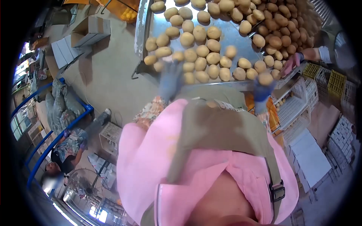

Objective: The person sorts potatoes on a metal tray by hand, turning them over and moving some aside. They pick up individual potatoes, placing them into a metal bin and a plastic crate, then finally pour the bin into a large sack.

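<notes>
Several tan potatoes (200, 49) lie spread over a metal sorting table (143, 22) in front of me. My left hand (171, 81), in a blue glove and blurred by motion, is at the table's near edge, beside the closest potatoes; whether it holds one is unclear. To the right, at the same edge, my right hand (261, 93), also in a blue glove, grips a potato (266, 78). My pink top and olive apron fill the lower part of the view.
A co-worker's pink-gloved hand (292, 63) reaches into the potatoes at the right. White and yellow plastic crates (324, 81) stand at the right, cardboard boxes (88, 30) at the upper left. Another person (69, 148) sits on the floor by blue rails and grey sacks.
</notes>
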The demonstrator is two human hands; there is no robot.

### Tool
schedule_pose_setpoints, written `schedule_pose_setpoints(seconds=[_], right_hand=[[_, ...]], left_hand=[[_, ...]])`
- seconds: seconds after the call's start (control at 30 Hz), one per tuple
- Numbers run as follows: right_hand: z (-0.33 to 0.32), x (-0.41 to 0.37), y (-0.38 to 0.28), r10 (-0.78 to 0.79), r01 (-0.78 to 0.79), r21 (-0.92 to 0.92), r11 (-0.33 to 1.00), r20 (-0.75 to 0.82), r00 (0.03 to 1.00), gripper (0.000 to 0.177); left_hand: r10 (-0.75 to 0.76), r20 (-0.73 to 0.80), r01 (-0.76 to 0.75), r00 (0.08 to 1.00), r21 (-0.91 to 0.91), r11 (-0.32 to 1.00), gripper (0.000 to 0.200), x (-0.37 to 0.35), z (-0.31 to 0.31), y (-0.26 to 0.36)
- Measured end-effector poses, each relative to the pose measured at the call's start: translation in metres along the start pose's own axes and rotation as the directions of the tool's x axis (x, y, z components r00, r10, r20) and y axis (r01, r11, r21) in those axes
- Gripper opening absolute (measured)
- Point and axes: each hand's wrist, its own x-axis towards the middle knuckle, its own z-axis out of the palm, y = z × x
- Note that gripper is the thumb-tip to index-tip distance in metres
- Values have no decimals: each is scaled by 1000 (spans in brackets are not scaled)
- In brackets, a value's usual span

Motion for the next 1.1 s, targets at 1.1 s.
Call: schedule_pose_setpoints(seconds=[1.1], right_hand=[[52,25,-12,484,-354,-594,722,68,873,80]], left_hand=[[-125,304,138,944,-22,990,66,245,-104,-56]])
